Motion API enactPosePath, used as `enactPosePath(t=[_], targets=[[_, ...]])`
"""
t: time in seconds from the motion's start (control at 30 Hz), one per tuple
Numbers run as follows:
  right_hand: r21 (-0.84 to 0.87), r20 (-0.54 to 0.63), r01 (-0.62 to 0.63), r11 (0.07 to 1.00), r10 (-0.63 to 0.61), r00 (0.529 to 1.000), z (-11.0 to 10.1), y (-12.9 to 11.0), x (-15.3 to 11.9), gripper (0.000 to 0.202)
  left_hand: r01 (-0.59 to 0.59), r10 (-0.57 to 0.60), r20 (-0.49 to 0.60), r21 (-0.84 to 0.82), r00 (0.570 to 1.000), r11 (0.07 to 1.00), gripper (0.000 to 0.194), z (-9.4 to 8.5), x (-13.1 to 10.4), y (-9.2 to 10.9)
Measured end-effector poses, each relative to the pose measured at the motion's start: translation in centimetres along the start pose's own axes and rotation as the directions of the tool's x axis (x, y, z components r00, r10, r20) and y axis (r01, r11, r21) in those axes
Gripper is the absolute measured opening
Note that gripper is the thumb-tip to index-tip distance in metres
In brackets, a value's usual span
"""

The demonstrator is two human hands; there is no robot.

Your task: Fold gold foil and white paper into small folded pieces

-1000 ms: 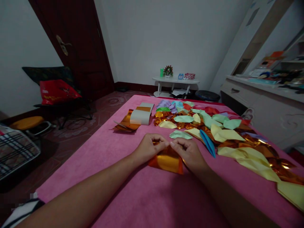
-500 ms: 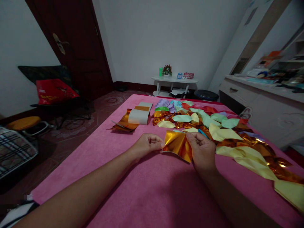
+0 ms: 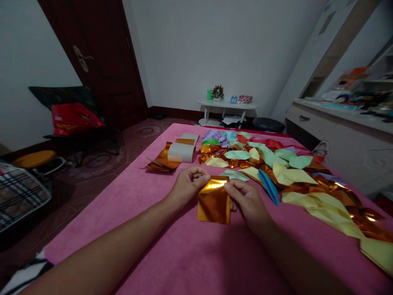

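A shiny gold foil sheet hangs between my two hands above the pink cloth. My left hand pinches its upper left corner. At the upper right edge, my right hand grips it between thumb and fingers. To the right of my right hand lies a folded blue paper. Beyond my left hand rests a stack of gold sheets with a curled grey-white sheet on it.
Folded green, yellow and gold papers spread over the table's right side. A red bag sits on a chair at left. A white side table stands by the wall, and a cabinet stands at right.
The gold sheet has turned and now hangs flatter, squarer and further left. My right hand has moved left and slightly down, uncovering the blue paper.
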State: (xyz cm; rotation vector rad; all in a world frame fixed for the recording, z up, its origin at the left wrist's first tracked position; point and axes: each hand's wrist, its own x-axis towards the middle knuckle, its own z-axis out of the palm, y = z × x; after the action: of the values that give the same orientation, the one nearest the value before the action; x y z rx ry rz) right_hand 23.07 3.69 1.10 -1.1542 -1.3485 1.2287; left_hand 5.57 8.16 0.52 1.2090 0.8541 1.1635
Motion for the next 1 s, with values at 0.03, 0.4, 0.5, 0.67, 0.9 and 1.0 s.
enactPosePath(t=[0.03,0.4,0.5,0.67,0.9,1.0], targets=[[-0.005,-0.037,0.011,1.000,-0.011,0.999,-0.1,0.1,0.1,0.032,0.017,-0.016,0.020,-0.036,1.000,0.999,0.027,0.2,-0.1,0.0],[0.110,-0.108,0.042,0.993,-0.030,0.994,-0.6,1.8,0.4,0.034,0.173,-0.174,0.018,-0.250,0.985,0.953,0.037,1.1,-1.0,0.3],[0.156,-0.112,0.030,0.987,-0.013,0.994,-0.7,2.0,0.5,0.033,0.196,-0.194,0.030,-0.241,0.980,0.951,0.037,1.1,-1.0,0.2],[0.036,-0.108,0.096,0.995,-0.091,0.990,-0.9,1.8,0.4,0.037,0.200,-0.196,0.042,-0.218,0.980,0.955,0.038,0.9,-0.9,0.0],[-0.301,-0.278,0.229,0.926,-0.315,0.908,-0.1,0.8,-0.3,0.034,0.148,-0.147,0.021,-0.151,0.989,0.977,0.034,1.2,-0.8,-0.6],[-0.439,-0.313,0.304,0.845,-0.461,0.830,0.2,0.7,-0.4,0.027,0.098,-0.098,-0.001,-0.097,0.995,0.990,0.030,1.4,-0.8,-0.9]])
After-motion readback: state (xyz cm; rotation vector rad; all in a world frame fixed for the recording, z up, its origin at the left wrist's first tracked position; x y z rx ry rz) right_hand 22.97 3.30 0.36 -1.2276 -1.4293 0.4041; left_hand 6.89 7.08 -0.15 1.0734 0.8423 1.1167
